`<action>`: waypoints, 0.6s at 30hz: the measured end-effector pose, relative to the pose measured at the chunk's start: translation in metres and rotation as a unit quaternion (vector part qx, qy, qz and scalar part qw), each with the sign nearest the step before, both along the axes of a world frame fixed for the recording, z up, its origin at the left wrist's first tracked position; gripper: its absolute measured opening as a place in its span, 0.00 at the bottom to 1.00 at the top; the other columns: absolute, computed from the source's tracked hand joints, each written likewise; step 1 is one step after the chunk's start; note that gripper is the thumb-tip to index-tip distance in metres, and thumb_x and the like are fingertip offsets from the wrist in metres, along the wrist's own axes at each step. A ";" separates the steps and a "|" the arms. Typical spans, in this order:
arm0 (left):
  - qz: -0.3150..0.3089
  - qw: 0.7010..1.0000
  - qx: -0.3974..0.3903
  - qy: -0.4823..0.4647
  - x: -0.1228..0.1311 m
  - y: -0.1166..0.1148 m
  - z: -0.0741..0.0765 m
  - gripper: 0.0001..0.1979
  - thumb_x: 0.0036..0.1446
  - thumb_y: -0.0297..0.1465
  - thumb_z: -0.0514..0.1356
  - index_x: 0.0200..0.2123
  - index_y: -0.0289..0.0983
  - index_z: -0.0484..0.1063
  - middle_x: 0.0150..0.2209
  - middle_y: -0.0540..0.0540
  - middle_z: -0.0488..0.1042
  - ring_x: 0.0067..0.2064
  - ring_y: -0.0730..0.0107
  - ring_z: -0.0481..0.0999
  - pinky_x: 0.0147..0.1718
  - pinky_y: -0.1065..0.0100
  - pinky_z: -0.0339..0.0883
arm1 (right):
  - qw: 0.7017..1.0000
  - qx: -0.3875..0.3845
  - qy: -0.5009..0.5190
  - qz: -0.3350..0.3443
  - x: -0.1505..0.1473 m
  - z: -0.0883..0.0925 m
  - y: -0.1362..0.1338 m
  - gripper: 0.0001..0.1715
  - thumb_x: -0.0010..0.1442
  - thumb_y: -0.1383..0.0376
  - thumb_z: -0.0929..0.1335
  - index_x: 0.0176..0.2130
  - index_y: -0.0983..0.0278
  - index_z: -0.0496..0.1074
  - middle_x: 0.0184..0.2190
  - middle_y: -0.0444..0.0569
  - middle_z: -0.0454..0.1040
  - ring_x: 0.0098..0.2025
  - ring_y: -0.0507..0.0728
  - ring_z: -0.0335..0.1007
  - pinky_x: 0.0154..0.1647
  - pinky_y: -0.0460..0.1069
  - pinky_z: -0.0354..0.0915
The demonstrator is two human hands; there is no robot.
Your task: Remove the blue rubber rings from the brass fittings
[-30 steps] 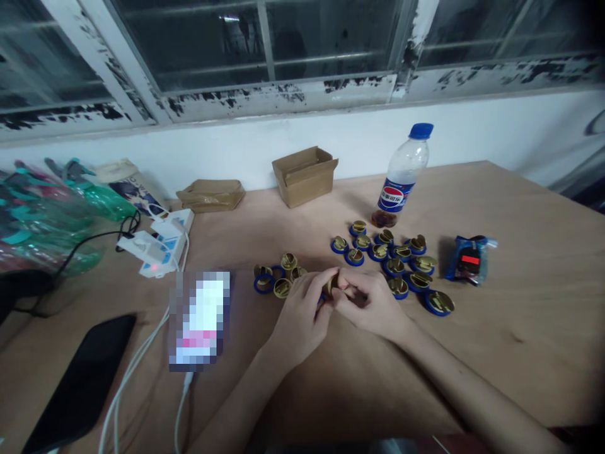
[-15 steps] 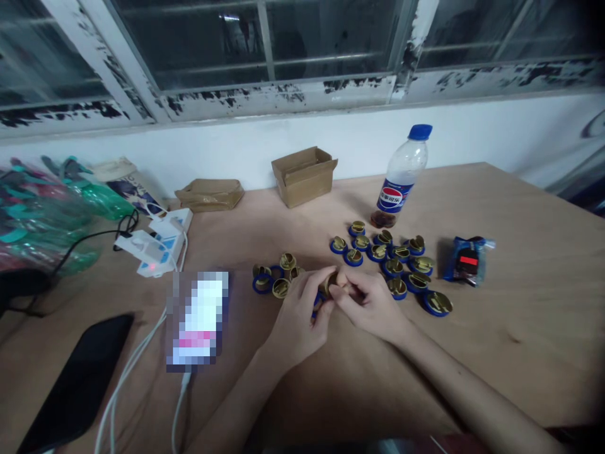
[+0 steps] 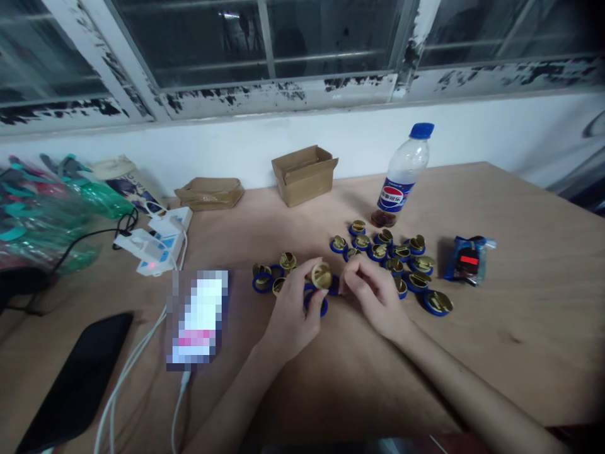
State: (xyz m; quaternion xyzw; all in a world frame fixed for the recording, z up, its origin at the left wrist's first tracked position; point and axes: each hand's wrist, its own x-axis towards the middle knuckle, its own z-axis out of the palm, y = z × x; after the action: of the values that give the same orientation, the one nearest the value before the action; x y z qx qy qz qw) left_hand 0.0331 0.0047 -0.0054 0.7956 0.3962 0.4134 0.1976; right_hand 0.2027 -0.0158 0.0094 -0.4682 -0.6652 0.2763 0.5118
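Observation:
My left hand (image 3: 295, 309) pinches a round gold metal cap (image 3: 322, 276) between thumb and fingers, its hollow side facing me. Just right of it, my right hand (image 3: 375, 293) is closed, thumb against the curled fingers; what they hold, if anything, is hidden. A blue ring (image 3: 335, 285) lies by those fingertips, and another blue ring (image 3: 317, 305) shows below the cap. Left of my hands are loose gold caps (image 3: 288, 260) and blue rings (image 3: 262, 282). On the right sit several gold caps seated in blue rings (image 3: 437, 302), partly covered by my right hand.
A cola bottle (image 3: 396, 183) stands behind the caps, with a small plastic-wrapped packet (image 3: 467, 261) to the right. Two cardboard boxes (image 3: 305, 180) are by the wall. At left lie a lit phone (image 3: 201, 315), a dark phone (image 3: 78, 378), cables and a power strip (image 3: 165, 243).
My right hand has moved slightly right, away from the cap that both hands were touching. The left hand keeps the cap, now turned with its hollow side toward me.

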 end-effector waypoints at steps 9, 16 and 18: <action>0.186 0.981 0.020 -0.053 -0.008 0.012 0.009 0.17 0.55 0.33 0.61 0.49 0.37 0.67 0.44 0.42 0.75 0.44 0.63 0.76 0.44 0.62 0.71 | 0.989 0.000 -0.148 -0.030 -0.003 -0.003 0.009 0.23 0.64 0.61 0.62 0.58 0.63 0.61 0.56 0.54 0.68 0.58 0.59 0.65 0.58 0.56 0.62; 0.211 0.976 0.049 -0.024 -0.006 0.011 0.006 0.16 0.54 0.36 0.63 0.44 0.37 0.71 0.39 0.43 0.78 0.38 0.62 0.77 0.40 0.60 0.72 | 0.977 -0.025 -0.201 0.070 -0.003 -0.007 0.009 0.32 0.66 0.63 0.58 0.67 0.62 0.48 0.69 0.50 0.45 0.70 0.56 0.41 0.69 0.58 0.45; 0.210 0.975 0.070 -0.018 -0.006 0.012 0.005 0.16 0.53 0.36 0.64 0.44 0.38 0.71 0.39 0.43 0.77 0.39 0.62 0.77 0.41 0.60 0.72 | 0.979 -0.032 -0.188 0.075 -0.003 -0.006 0.009 0.31 0.66 0.65 0.58 0.66 0.61 0.50 0.69 0.49 0.46 0.69 0.56 0.43 0.69 0.59 0.46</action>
State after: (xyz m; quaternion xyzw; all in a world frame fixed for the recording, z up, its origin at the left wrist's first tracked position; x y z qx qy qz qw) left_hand 0.0271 0.0164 -0.0008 0.6991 0.5205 0.4868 0.0576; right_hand 0.1993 -0.0065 0.0038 -0.4770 -0.7733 0.2423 0.3404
